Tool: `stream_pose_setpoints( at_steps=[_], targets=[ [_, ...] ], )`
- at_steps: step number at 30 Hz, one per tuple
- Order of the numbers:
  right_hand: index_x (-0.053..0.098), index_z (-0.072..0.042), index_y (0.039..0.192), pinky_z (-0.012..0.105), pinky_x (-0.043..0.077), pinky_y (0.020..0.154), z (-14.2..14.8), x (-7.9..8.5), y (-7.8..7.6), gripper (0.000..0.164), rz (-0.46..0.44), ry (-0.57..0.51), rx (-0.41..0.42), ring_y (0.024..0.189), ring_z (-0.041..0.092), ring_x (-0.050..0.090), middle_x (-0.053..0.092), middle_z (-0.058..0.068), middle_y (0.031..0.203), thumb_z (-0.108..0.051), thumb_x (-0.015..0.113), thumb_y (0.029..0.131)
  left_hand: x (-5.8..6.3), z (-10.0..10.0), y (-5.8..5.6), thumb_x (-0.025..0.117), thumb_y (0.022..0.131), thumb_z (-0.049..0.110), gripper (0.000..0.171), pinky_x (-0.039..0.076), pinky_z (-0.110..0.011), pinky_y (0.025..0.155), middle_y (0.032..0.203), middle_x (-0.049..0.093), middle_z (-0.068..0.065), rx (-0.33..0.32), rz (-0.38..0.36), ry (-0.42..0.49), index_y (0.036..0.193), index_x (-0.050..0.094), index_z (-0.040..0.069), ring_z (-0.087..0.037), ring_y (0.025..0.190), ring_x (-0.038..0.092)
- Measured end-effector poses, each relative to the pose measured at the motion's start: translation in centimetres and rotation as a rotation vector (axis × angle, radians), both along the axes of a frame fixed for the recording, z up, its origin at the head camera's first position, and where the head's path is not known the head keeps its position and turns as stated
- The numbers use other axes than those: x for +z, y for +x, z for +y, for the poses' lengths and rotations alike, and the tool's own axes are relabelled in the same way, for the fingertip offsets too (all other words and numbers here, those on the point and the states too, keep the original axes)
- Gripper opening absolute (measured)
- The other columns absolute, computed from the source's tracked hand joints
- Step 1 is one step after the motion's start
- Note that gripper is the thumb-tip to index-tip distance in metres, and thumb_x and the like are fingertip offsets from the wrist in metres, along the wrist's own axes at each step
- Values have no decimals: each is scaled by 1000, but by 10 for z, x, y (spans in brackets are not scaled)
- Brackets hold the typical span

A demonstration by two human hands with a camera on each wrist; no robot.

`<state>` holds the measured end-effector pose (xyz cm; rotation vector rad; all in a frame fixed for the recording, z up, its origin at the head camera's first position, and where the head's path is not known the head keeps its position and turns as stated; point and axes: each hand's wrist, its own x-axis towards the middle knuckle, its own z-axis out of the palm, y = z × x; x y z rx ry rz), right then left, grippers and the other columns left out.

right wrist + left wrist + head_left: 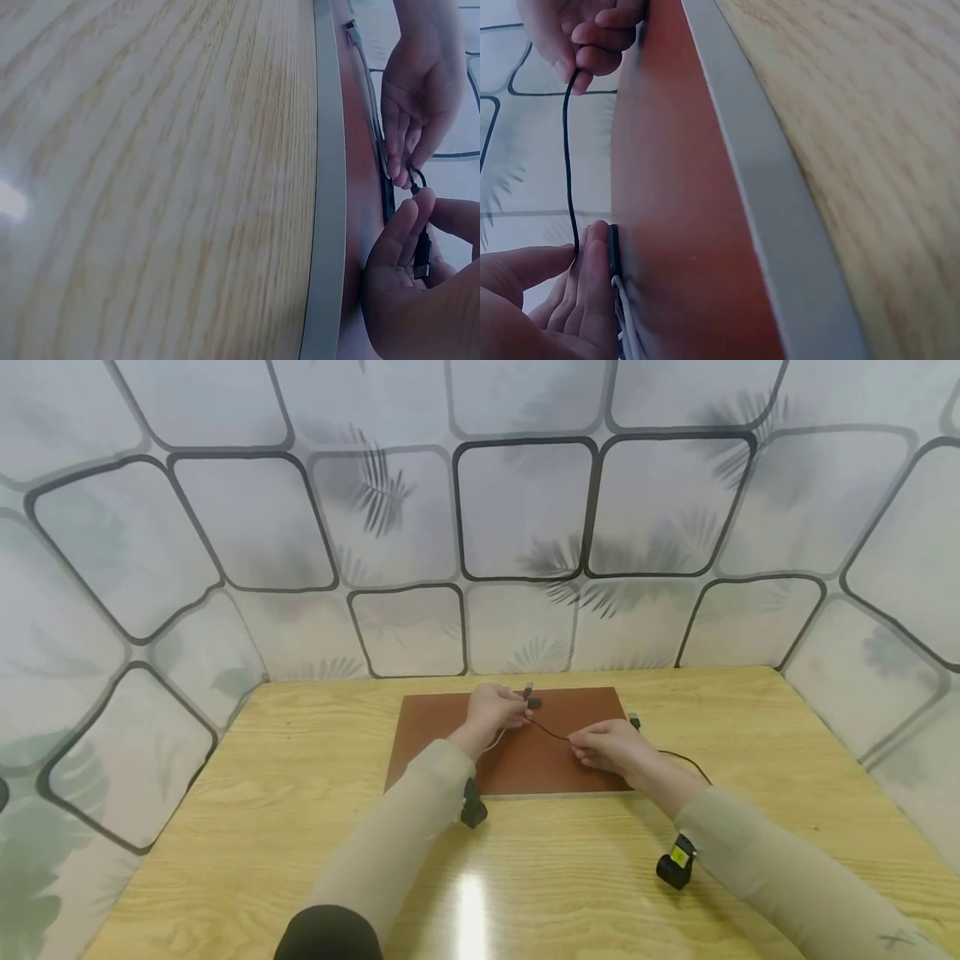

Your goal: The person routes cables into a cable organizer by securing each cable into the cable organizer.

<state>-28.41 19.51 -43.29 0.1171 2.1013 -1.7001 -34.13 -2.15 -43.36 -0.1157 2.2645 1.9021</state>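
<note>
A thin black cable (551, 732) runs between the two hands above a reddish-brown board (555, 768). My left hand (495, 706) pinches one part of it between thumb and fingers. Farther right, my right hand (611, 747) pinches another part, and the cable trails past that wrist. A black USB plug (423, 257) hangs by the right palm in the right wrist view. Under the left hand lies a flat black piece (614, 251), with a white cable (628, 326) beside it. Another plug with a metal end (528, 688) shows just beyond the left fingers.
The board has a pale front edge (742, 172) and lies toward the back of a light wood table (315, 793). A patterned curtain (525, 510) closes off the back and sides. Black wrist cameras (472, 806) hang below both sleeves. A dark round object (328, 935) sits at the bottom.
</note>
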Motion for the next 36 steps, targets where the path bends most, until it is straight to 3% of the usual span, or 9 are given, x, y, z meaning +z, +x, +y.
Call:
stream_pose_setpoints(
  at_steps=[6, 16, 21, 26, 31, 36],
  targets=[
    [57, 16, 141, 16, 61, 74, -4, 0, -1, 43, 9, -1, -22, 76, 0, 68, 73, -7, 87, -11, 61, 108, -3, 0, 0, 67, 98, -8, 17, 67, -26, 66, 103, 78, -30, 16, 14, 1, 111, 75, -17, -19, 70, 79],
    [59, 16, 139, 16, 62, 73, -11, 0, -4, 41, 7, -11, -49, 76, 0, 69, 74, -5, 88, -10, 62, 107, -4, 1, -3, 67, 98, -6, 18, 67, -25, 68, 104, 79, -29, 52, 10, -74, 113, 75, -14, -31, 88, 83],
    [58, 18, 139, 15, 60, 71, -12, 0, -9, 42, 10, -27, -59, 72, 0, 68, 72, -7, 81, -9, 61, 107, -4, 1, -4, 66, 100, -3, 19, 66, -24, 65, 103, 79, -29, 50, 20, -92, 114, 75, -13, -24, 74, 81],
    [55, 20, 140, 14, 60, 69, -11, 2, -13, 42, 17, -49, -78, 68, -1, 67, 72, -8, 77, -6, 60, 107, -3, 0, -6, 66, 102, 2, 22, 64, -20, 60, 100, 79, -28, 39, 19, -118, 117, 74, -13, -8, 56, 69],
    [55, 19, 141, 15, 61, 70, -8, 4, -13, 42, 14, -48, -84, 69, -1, 68, 73, -7, 79, -6, 60, 107, -1, -4, -6, 68, 102, 5, 21, 63, -21, 60, 95, 81, -23, 23, 74, -237, 115, 76, -9, -16, 61, 74],
    [56, 19, 140, 15, 61, 70, -9, 4, -13, 42, 1, -47, -91, 68, 0, 68, 73, -7, 78, -6, 60, 107, -3, -3, -4, 70, 102, 14, 16, 66, -34, 83, 100, 83, -12, -1, 210, -500, 108, 82, 3, -27, 92, 80]
  ],
)
